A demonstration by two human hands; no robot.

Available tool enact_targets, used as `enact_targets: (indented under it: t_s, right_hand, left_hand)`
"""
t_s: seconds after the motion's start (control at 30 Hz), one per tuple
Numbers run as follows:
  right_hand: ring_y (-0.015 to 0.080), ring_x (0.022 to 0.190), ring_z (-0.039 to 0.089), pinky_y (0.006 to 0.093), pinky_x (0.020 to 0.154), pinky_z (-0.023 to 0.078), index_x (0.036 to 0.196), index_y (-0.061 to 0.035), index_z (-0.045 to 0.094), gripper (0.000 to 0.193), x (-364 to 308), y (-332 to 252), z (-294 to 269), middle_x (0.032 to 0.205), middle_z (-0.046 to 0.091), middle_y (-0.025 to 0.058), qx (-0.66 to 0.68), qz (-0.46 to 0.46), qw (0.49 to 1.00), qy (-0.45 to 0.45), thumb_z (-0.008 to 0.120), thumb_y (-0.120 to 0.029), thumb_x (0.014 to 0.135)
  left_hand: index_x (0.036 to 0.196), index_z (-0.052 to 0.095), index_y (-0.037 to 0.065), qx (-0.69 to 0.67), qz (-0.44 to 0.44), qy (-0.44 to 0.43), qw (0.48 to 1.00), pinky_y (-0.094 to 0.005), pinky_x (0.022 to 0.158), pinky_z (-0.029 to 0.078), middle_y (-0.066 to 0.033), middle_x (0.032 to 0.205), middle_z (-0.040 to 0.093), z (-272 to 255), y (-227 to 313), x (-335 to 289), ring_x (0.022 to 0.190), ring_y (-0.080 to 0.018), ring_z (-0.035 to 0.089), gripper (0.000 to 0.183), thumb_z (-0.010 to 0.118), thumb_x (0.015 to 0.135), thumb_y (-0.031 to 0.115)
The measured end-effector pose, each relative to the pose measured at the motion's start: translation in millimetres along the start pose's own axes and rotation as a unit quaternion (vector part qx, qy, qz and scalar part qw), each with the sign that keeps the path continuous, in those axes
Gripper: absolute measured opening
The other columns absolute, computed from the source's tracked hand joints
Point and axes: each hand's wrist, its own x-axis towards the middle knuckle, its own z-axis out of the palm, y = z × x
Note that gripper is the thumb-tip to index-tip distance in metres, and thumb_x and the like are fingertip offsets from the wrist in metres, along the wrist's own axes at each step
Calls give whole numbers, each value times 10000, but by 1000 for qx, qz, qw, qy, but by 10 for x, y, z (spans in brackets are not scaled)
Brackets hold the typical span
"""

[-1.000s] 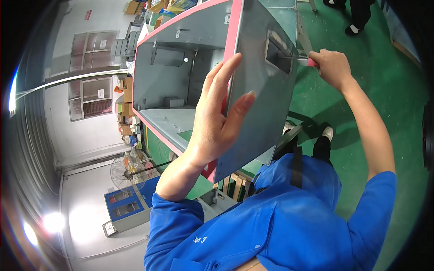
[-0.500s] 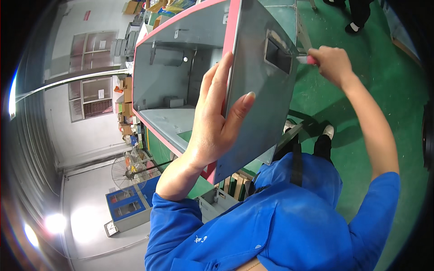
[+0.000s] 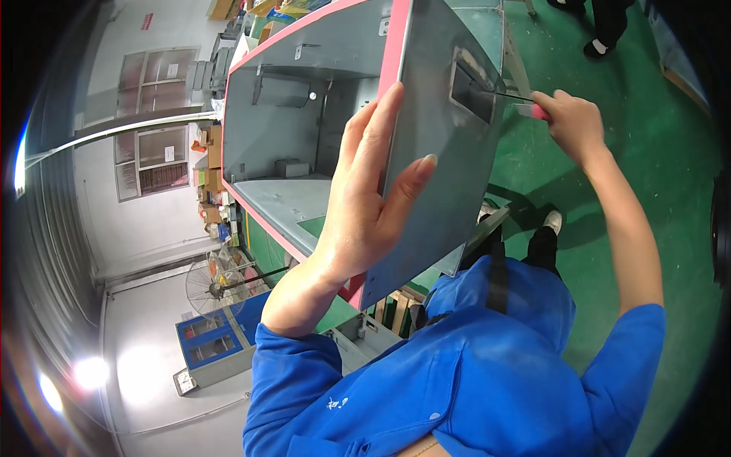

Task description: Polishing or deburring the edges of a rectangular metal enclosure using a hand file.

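A large grey sheet-metal cabinet (image 3: 449,175) with a pink rim stands tilted in the picture, its hollow inside showing to the left. My left hand (image 3: 364,183) rests against the pink rim and the side panel, fingers stretched out and thumb apart. On the right, my right hand (image 3: 572,126) is closed around a hand tool with a pink part (image 3: 540,112) and a short pale flat blade. A thin dark rod (image 3: 516,97) also runs from this hand toward the rectangular cutout (image 3: 470,90) in the panel. Whether rod and blade are one tool, I cannot tell.
A metal stand leg (image 3: 516,61) is behind the cabinet. Another person's dark trouser legs and shoes (image 3: 598,47) are at the top right. Lower left are a standing fan (image 3: 213,288) and a blue-topped cabinet (image 3: 209,339). Cardboard boxes (image 3: 213,152) line the wall.
My right hand has moved slightly right and down, away from the cutout, and the thin dark rod now shows. My left hand keeps its place on the rim.
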Motion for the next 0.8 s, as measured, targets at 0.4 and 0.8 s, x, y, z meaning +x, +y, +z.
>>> enact_targets:
  t_s: [0.4, 0.8]
  right_hand:
    - [249, 572, 534, 367, 489, 407, 942, -189, 558, 236, -18, -40, 81, 637, 491, 62, -11, 16, 1000, 14, 558, -113, 718]
    - [255, 587, 540, 370, 500, 412, 932, -182, 557, 234, -146, -68, 5, 644, 493, 64, 1, 49, 999, 18, 563, -116, 708]
  left_hand:
    - [1279, 303, 5, 12, 22, 1, 1000, -332, 926, 323, -182, 1227, 350, -6, -40, 10, 1114, -289, 397, 540, 552, 805, 72]
    - [1281, 305, 12, 34, 22, -5, 999, -337, 917, 327, -193, 1214, 358, -10, -26, 18, 1103, -294, 400, 544, 558, 807, 96]
